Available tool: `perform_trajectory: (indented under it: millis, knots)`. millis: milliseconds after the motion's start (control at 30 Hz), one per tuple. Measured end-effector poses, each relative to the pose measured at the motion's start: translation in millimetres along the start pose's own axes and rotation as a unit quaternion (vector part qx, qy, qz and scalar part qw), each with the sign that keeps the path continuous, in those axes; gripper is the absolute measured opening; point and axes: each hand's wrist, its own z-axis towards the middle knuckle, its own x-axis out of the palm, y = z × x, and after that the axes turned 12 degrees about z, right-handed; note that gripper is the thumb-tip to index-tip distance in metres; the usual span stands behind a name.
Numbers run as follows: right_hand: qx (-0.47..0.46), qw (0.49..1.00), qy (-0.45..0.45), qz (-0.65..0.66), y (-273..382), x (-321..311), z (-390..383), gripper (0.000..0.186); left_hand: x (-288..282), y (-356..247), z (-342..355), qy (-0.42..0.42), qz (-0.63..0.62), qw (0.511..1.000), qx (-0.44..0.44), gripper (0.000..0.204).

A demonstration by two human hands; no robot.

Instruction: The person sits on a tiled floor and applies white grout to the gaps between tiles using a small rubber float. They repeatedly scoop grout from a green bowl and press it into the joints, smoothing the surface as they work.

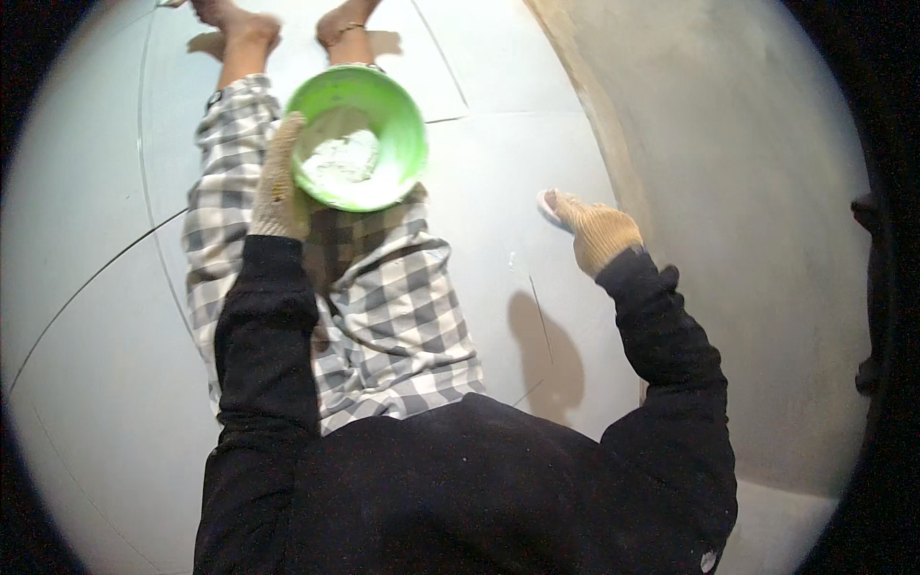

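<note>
My left hand (281, 182), in a beige knitted glove, grips the left rim of a green bowl (401, 144). The bowl is tilted over my lap, and a lump of white paste or powder (340, 158) lies inside it. Out to the right, my right hand (599, 230), also gloved, is closed around a small white flat piece (548, 207). Most of that piece is hidden by the fingers, so its kind cannot be made out. It is at or just above the floor, beside the wall's foot.
Pale grey floor tiles (86, 240) with dark joints surround me. A bare grey wall (747, 220) rises on the right. My legs in checked trousers (402, 307) stretch forward, feet bare. White specks (512, 261) mark the floor near my right hand.
</note>
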Motion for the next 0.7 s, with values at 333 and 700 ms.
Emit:
perform_trajectory:
  millis: [333, 700]
  knots:
    - [-0.001, 0.994, 0.105, 0.018, -3, 79, 88, 0.042, -10, 9, 1, -0.008, -0.022, 0.999, -0.023, 0.052]
    - [-0.010, 0.995, 0.096, -0.006, 2, 155, 48, 0.036, -3, 7, -1, -0.057, 0.025, 0.998, 0.023, 0.043]
